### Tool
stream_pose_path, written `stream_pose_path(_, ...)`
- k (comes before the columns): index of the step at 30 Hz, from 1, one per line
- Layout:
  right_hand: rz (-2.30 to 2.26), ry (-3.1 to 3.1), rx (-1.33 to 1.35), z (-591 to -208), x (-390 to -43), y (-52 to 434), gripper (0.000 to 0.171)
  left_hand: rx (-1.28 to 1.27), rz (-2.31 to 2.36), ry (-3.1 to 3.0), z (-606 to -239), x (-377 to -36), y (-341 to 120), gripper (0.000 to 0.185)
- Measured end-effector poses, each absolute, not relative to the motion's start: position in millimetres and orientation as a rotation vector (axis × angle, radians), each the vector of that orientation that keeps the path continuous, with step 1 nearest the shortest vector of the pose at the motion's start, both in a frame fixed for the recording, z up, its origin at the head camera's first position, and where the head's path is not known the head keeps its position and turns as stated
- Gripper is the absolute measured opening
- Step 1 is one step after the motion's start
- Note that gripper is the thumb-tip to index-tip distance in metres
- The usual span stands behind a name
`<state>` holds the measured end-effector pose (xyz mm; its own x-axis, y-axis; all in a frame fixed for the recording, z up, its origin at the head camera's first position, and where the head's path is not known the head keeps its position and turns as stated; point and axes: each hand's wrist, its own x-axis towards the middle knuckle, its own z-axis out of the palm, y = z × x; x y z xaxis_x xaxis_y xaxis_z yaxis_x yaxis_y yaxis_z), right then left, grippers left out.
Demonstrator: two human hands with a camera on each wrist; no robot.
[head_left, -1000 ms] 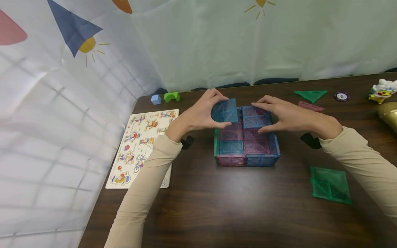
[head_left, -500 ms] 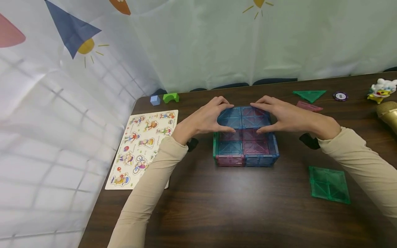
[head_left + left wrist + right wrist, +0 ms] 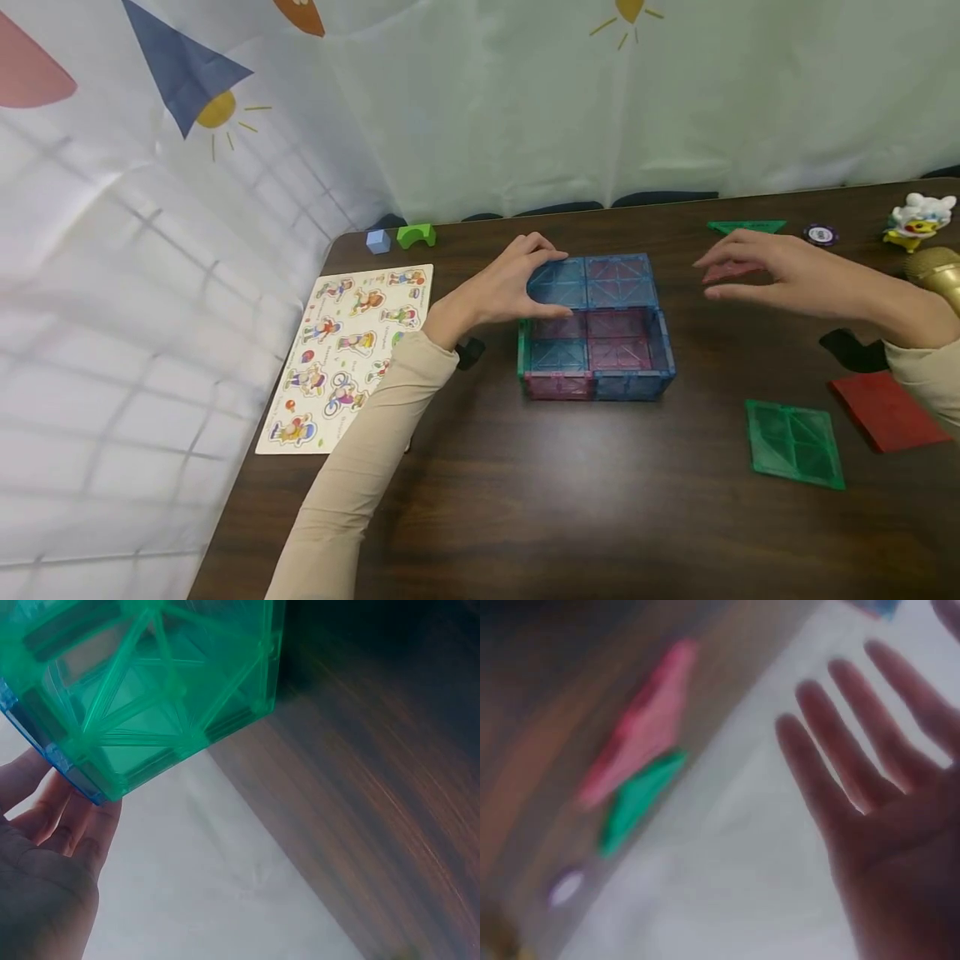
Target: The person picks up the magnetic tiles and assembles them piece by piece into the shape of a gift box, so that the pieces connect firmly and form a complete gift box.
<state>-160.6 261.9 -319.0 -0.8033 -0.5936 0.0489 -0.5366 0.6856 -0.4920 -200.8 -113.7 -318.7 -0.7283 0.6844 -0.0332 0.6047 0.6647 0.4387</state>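
Translucent tile box [image 3: 633,387] sits on the dark table [image 3: 570,517], its twelve o'clock half covered by a left blue tile [image 3: 562,283] and a right blue tile [image 3: 621,283], its six o'clock half uncovered; clock hours are read around it in the head view. At ten o'clock the left hand [image 3: 506,287] grips the left blue tile, thumb on the near edge and fingers on the far one. Between two and three, the right hand [image 3: 787,271] is spread and holds nothing, near a pink piece [image 3: 727,272]. A green square [image 3: 795,444] lies at four. The likeliest trouble is at the cover: pressing down or tugging with the left hand could break the edge contact and drop a tile inside, since nothing is seen supporting its six o'clock edge. A sideways shove might also fold the thin walls, and a low right wrist could knock the pink piece away.
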Motion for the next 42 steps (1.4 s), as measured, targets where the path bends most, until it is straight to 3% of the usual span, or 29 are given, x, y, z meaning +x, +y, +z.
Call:
stream_pose_path(6, -0.568, 2.65, -0.913, -347, -125, 293, 0.048, 1.043, 0.619, 2.685, -321, -199, -115, 0.086)
stream_pose_path(16, -0.438, 2.572, -0.951, -379, -70, 304, 0.098, 1.054, 0.63, 2.688, -324, -198, -115, 0.085)
stream_pose_path(22, -0.342, 2.649, -1.022, -382, -58, 294, 0.095, 1.051, 0.637, 2.684, -324, -198, -115, 0.085)
stream_pose_path(28, -0.366, 2.64, -1.056, -375, -64, 290, 0.085, 1.048, 0.651, 2.684, -325, -198, -116, 0.085)
stream_pose_path(33, -0.546, 2.77, -1.246, -351, -83, 282, 0.091, 1.046, 0.644, 2.686, -325, -198, -115, 0.084)
stream_pose_path(38, -0.771, 2.806, -1.291, -309, -115, 250, 0.099, 1.035, 0.647, 2.689, -325, -197, -115, 0.084)
stream_pose_path(42, -0.857, 2.758, -1.385, -296, -132, 210, 0.091, 1.026, 0.647, 2.684, -325, -196, -115, 0.083)
